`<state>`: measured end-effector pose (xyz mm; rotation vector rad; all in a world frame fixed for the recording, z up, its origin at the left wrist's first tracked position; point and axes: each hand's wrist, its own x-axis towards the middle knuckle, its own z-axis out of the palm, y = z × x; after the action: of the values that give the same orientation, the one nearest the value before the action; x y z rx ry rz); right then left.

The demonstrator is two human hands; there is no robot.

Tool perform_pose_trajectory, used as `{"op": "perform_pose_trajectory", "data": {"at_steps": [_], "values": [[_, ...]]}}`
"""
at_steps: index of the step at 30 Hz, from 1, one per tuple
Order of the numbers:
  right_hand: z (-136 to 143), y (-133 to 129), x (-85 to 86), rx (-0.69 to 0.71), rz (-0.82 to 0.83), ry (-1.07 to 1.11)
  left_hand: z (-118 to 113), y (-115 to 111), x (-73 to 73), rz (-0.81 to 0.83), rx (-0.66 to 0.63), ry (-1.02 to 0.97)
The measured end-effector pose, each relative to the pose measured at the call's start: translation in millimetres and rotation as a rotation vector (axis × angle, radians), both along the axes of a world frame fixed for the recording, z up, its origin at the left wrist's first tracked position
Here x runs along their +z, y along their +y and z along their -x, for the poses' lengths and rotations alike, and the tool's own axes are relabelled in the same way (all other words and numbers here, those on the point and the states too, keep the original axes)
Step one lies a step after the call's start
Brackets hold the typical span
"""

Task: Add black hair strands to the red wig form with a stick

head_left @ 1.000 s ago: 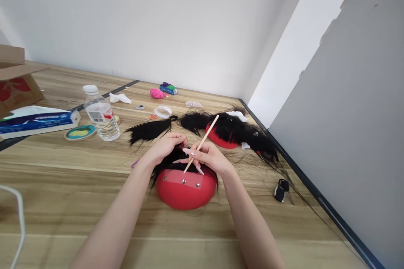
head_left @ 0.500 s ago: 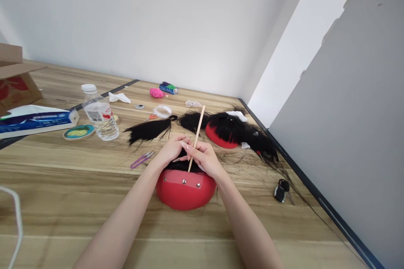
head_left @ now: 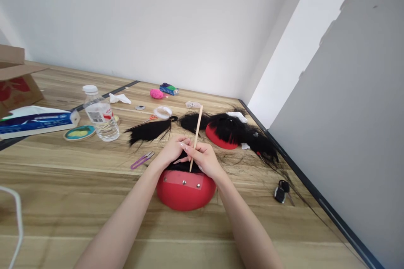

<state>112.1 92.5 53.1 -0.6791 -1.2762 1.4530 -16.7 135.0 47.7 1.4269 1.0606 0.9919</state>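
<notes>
A red dome [head_left: 186, 197] rests on the table, with a clear strip pinned on its near side and black hair [head_left: 181, 166] over its top. My right hand [head_left: 203, 157] is closed on a thin wooden stick [head_left: 198, 128], which leans with its lower tip at the edge of the hair. Close against it, my left hand [head_left: 173, 150] has its fingers pinched together at the far side of the dome; what they grip is too small to name. The fingertips of both hands meet above the hair.
Purple snips [head_left: 142, 160] and a black hair bundle [head_left: 150, 130] lie to the left. Farther left stand a water bottle [head_left: 100, 115] and a tissue pack [head_left: 38, 121]. A second red dome [head_left: 217, 138] with hair lies behind right, keys [head_left: 280, 191] nearer.
The stick's upper end has tipped slightly left and its lower tip has shifted slightly right. Both hands stay in nearly the same place.
</notes>
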Motion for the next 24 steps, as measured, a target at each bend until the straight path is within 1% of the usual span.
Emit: {"op": "perform_pose_trajectory", "data": {"at_steps": [6,13,24], "values": [[0.6,-0.1,0.9,0.008,0.052,0.018,1.5,-1.4,0.7,-0.018,-0.017,-0.007],[-0.6,1.3,-5.1,-0.001,-0.015,-0.056,2.0,0.7,1.5,-0.04,-0.043,-0.011],[-1.3,-0.8,-1.8,-0.021,-0.059,-0.12,2.2,1.2,3.1,-0.07,-0.057,-0.019]]}}
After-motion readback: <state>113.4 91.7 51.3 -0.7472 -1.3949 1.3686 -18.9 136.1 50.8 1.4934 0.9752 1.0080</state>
